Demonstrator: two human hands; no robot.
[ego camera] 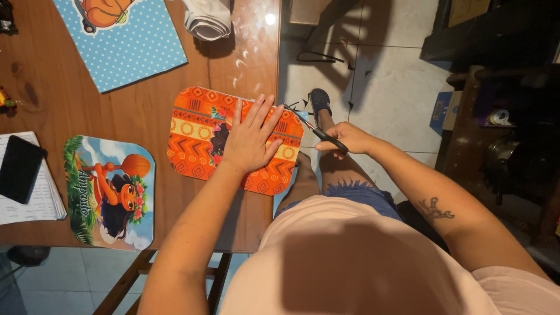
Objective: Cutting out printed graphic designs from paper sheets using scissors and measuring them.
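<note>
Left hand (252,139) lies flat, fingers spread wide, palm down on the orange patterned sheet (201,135), gripping nothing, just pressing it to the counter (146,111). Sheet is a rounded-corner rectangle w/ bands of zigzags, circles and swirls in orange, yellow and red, plus a dark figure partly under the palm. Its long axis runs left-right across the counter, tilted a bit down toward the right; its right end hangs just past the counter edge.

Right hand (344,139) is closed round the dark handles of the scissors (306,124), off the counter, above the person's knee. Scissors point up-left, tips at the sheet's upper right corner; blades look slightly parted, hard to tell.

Elsewhere on the counter: a blue sheet w/ white polka dots (131,49) at top, an orange cartoon shape on its upper part; a rounded picture sheet (111,192) at lower left, long axis top-bottom, showing sky, palm leaves and an orange-and-black figure. Black phone (20,169) sits on a stack of white papers (41,204) at far left. Rolled white cloth (207,20) near the top edge.
</note>
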